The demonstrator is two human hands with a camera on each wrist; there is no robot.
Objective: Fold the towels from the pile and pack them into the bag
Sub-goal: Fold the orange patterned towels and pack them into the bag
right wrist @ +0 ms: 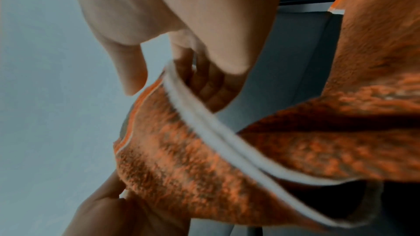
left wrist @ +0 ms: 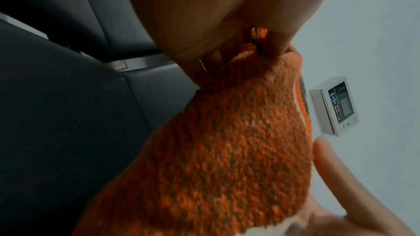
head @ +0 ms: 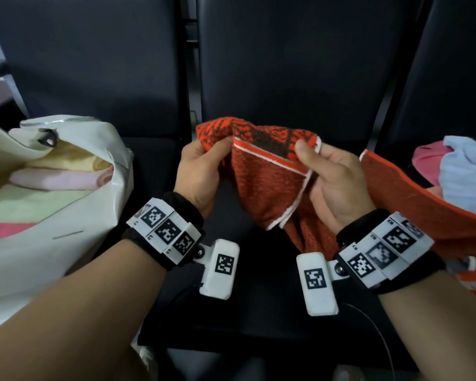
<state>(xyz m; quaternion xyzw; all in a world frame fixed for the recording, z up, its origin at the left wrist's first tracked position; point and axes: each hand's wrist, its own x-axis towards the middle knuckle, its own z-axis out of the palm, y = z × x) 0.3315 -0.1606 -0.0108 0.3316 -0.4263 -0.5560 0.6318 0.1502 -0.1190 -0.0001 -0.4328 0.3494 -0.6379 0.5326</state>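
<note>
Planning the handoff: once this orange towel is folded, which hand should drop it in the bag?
Left, probably. The left hand is beside the open bag; the right hand sits across the towel, nearer the pile.

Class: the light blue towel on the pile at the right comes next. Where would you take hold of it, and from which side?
Probably the light blue towel's raised near-left corner, coming down from above and the left. It lies crumpled on top of the pink towel, so that exposed edge lifts free. Both hands, left hand and right hand, now grip the orange towel.
</note>
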